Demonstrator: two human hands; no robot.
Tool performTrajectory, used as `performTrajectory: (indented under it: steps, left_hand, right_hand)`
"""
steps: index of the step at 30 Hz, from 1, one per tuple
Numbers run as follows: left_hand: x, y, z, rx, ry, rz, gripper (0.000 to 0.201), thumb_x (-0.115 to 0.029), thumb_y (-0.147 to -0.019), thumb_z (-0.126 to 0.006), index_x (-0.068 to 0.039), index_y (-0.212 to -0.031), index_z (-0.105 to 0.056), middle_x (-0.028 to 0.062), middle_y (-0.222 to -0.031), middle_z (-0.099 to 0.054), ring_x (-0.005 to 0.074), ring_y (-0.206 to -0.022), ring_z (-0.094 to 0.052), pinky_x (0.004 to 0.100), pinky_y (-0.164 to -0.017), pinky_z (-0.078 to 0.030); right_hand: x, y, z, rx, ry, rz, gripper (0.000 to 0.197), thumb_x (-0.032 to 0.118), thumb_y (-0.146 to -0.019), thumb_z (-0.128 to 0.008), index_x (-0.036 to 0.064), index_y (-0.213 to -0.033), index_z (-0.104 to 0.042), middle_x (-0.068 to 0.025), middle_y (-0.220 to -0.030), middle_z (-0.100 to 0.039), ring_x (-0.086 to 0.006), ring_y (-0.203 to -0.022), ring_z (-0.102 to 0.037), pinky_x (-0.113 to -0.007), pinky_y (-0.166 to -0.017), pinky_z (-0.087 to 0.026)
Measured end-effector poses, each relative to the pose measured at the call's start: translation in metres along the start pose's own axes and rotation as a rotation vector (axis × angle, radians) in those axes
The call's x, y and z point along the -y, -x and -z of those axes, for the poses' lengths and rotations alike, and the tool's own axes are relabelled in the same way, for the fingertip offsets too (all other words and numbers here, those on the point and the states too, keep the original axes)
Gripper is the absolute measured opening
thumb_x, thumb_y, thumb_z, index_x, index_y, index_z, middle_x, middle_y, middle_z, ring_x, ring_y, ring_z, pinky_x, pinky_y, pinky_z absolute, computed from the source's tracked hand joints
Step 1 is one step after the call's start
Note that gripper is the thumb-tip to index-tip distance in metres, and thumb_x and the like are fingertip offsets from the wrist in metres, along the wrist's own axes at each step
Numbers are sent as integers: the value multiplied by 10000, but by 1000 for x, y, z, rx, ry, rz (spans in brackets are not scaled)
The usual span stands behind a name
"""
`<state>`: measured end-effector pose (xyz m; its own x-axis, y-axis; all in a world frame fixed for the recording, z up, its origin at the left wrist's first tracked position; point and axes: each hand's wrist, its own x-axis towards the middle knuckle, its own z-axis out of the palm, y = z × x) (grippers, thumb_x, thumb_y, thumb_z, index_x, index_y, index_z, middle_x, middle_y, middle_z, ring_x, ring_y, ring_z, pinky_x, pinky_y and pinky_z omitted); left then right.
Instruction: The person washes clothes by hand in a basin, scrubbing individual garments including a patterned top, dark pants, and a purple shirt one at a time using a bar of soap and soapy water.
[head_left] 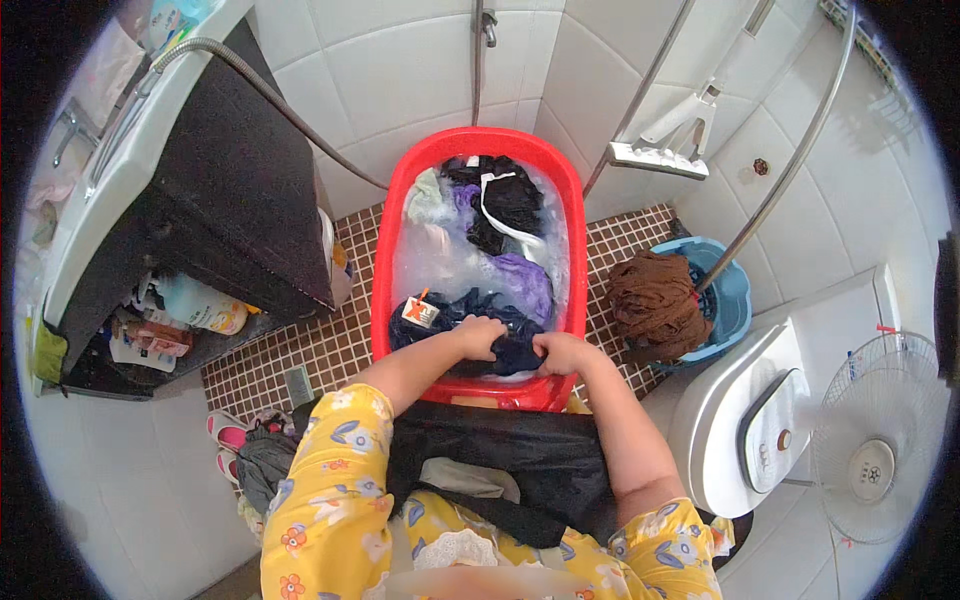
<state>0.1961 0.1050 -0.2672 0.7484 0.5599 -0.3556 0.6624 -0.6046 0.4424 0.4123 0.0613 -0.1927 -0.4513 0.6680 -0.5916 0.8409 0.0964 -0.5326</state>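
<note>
A red plastic tub [383, 260] stands before me, holding foamy water and soaking clothes. Both of my hands are at its near end, on a wet dark navy garment [512, 350] that bears a white and red patch [420, 312]. The fingers of my left hand [480, 338] are closed on the cloth. My right hand [560, 353] grips it close to the tub's right wall. Farther back lie a purple cloth [525, 282], a black garment [515, 200] with a white strap, and a pale green cloth [428, 195]. The fingertips are partly hidden in the fabric.
On the right, a blue basin [735, 300] stands beside a brown mop head [655, 305], with a white toilet [740, 440] and a fan [870, 470] nearer. A dark washstand cabinet [230, 190] and a shower hose [270, 95] are on the left. A squeegee [660, 160] leans at the wall.
</note>
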Motion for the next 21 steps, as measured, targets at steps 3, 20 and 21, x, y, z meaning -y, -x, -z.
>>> performTrajectory:
  steps: [3, 20, 21]
  left_hand:
    - [15, 3, -2, 152, -33, -26, 586, -313, -669, -734, -99, -1187, -565, 122, -1136, -617, 289, -1071, -577, 459, -887, -461]
    - [-27, 89, 267, -460, -800, 434, 178, -138, -781, -548, -100, -746, -718, 110, -786, -691, 253, -726, -677, 407, -591, -528]
    - [-37, 93, 291, -476, -839, 414, 171, -130, -773, -553, -101, -738, -718, 118, -785, -690, 253, -732, -679, 397, -590, -531]
  right_hand:
    - [3, 8, 3, 66, -31, -129, 467, 219, -587, -823, 34, -887, -516, -128, -852, -622, -267, -830, -618, -393, -703, -471]
    - [92, 49, 163, -716, 716, -196, 172, 119, -812, -522, 50, -834, -678, -161, -865, -679, -304, -810, -675, -418, -705, -548]
    - [104, 53, 184, -740, 770, -171, 158, 113, -790, -549, 47, -793, -693, -160, -862, -680, -303, -819, -674, -407, -710, -549]
